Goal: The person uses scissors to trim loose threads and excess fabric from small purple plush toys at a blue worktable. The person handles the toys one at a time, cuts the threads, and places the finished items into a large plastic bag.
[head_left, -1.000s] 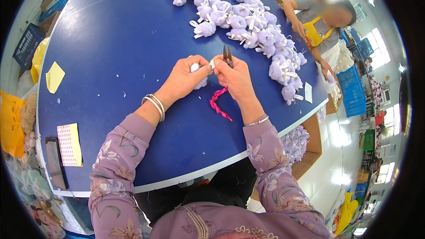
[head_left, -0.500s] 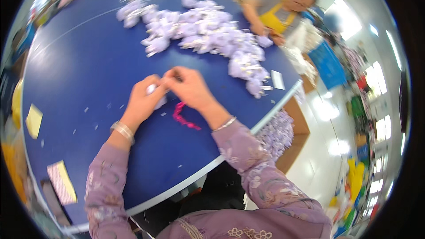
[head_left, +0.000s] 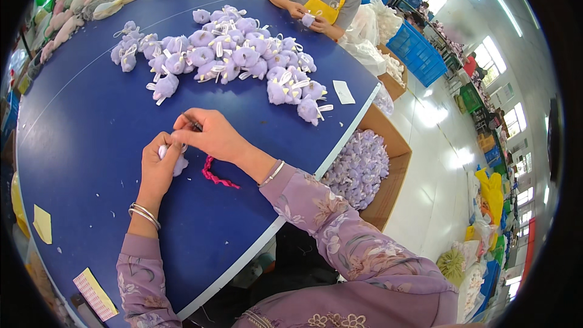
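My left hand (head_left: 156, 167) is closed on a small lilac plush piece (head_left: 180, 166) with a white part showing near the thumb. My right hand (head_left: 214, 136) meets it just above the table, its thumb and forefinger pinched together at the plush. A small dark tool (head_left: 196, 126) pokes out between the right fingers; most of it is hidden, so its kind does not show. Beside the hands, a bright pink twisted cord (head_left: 214, 177) lies on the blue table (head_left: 79, 127). Farther off, several similar lilac plush pieces (head_left: 243, 56) with white loops form a loose heap.
A cardboard box (head_left: 398, 173) full of lilac pieces stands below the table's right edge. Across the table, a person in a yellow apron (head_left: 325, 7) holds a lilac piece. Paper slips (head_left: 344, 92) lie about. A blue crate (head_left: 418, 53) stands beyond, at the right.
The view has swung, so the table and heap sit farther left. Both hands stay together at the plush piece, and the right fingers still pinch there.
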`<state>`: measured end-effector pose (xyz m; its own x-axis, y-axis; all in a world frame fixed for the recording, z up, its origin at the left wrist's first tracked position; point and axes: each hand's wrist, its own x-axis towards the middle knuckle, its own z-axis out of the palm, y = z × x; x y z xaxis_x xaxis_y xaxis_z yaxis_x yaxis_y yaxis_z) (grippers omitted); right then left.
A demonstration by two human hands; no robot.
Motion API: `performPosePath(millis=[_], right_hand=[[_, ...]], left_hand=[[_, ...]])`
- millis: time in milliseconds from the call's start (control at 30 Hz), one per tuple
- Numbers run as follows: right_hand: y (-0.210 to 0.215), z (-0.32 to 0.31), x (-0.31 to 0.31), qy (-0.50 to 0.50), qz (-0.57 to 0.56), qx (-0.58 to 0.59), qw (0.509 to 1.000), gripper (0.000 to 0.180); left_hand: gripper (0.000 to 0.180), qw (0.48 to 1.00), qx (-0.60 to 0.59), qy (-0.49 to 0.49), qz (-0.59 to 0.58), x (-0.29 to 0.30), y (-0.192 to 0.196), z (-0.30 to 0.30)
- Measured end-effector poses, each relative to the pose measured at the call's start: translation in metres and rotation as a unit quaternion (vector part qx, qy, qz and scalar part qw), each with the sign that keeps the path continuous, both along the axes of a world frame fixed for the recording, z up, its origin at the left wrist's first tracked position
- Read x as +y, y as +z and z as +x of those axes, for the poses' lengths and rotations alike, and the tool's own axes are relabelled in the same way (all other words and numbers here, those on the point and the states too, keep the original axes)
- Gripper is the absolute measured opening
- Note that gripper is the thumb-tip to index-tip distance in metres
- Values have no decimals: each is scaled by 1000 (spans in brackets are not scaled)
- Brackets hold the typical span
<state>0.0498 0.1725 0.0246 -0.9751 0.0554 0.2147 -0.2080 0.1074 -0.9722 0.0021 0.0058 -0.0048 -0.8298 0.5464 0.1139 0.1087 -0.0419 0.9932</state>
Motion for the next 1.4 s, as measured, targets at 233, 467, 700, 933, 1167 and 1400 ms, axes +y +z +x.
performPosePath(millis=[233, 467, 700, 933, 1167, 1400], right_hand=[[1, -11, 2, -112, 104, 25, 988, 22], [-3, -4, 0, -30, -87, -77, 993, 24], [2, 0, -10, -19, -81, -96, 992, 18], [-2, 0, -10, 0, -134, -114, 984, 14], [-4, -1, -8, 16, -146, -116, 982, 13], [4, 1, -14, -6, -139, -125, 982, 11]], left_hand=[[20, 999, 38, -6, -19, -4, -1, -7], [21, 999, -43, -33, -3, -7, 5, -4], [20, 1000, -18, -15, 6, -4, -1, -7], [19, 999, -30, -20, 20, -3, -2, -8], [19, 998, -38, -25, 32, -4, -4, -9], [20, 996, -61, -32, 51, -4, -8, -11]])
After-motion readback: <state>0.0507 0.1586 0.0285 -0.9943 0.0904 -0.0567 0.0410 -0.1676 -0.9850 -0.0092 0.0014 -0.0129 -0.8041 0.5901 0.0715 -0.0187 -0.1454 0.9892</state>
